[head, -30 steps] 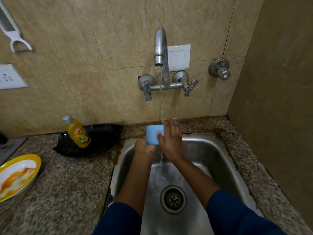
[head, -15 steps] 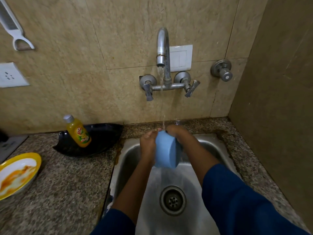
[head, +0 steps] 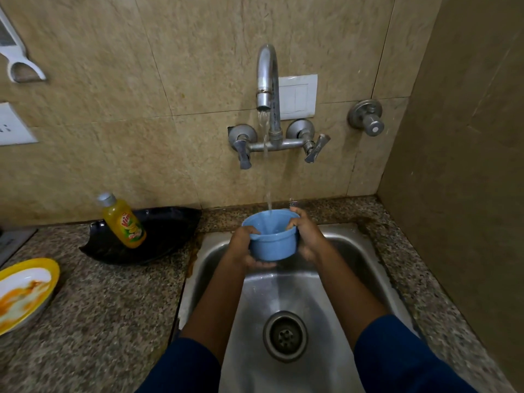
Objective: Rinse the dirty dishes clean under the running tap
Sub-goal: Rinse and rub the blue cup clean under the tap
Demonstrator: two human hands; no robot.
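Observation:
A small blue bowl (head: 272, 241) is held upright over the steel sink (head: 286, 279), directly under the tap (head: 267, 80). The water stream (head: 266, 171) falls into its open mouth. My left hand (head: 242, 248) grips the bowl's left side, with fingers curled under its base and the thumb at the rim. My right hand (head: 304, 236) grips its right side, thumb hooked over the rim. A yellow-rimmed plate (head: 27, 290) smeared with orange sauce lies on the counter at far left.
A dish soap bottle (head: 123, 222) leans in a black dish (head: 158, 236) left of the sink. The drain (head: 285, 335) sits in the sink's middle. A wall stands close on the right, and the granite counter (head: 107, 321) spreads left.
The bowl was turned from mouth-sideways, then bottom toward me, to upright with its mouth under the stream. Both hands shifted to hold it by its sides.

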